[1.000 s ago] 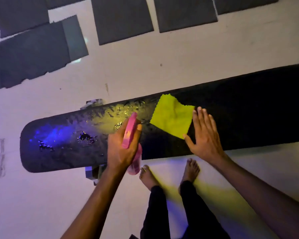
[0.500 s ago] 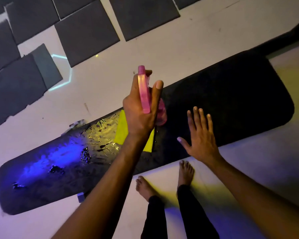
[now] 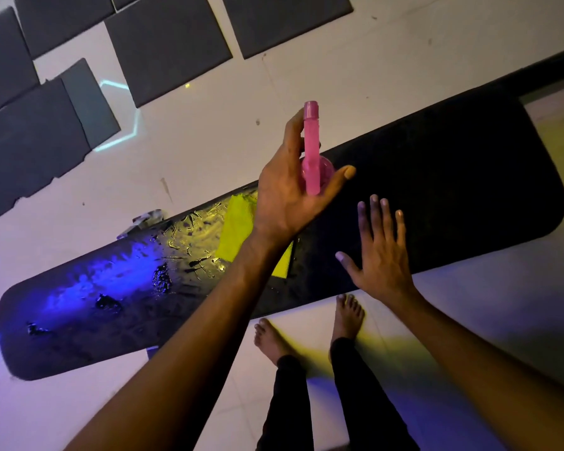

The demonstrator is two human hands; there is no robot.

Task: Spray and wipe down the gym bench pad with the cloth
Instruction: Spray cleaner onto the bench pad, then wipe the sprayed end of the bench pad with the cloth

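Bench pad (image 3: 437, 177), long and black, lies under both my hands: my left hand (image 3: 290, 196) has its fingers (image 3: 342, 175) wrapped around the pink spray bottle (image 3: 311, 148), held above the pad with the nozzle pointing away from me, while my right hand (image 3: 380, 255) is open and empty, fingers spread, over the pad's near edge. Just behind my left wrist the yellow cloth (image 3: 238, 226) lies on the surface, partly hidden by my forearm; beyond it, farther left of my fingers, the pad shines wet under blue light, and dark floor mats (image 3: 163, 47) lie past the bottle on the pale floor (image 3: 388, 47).
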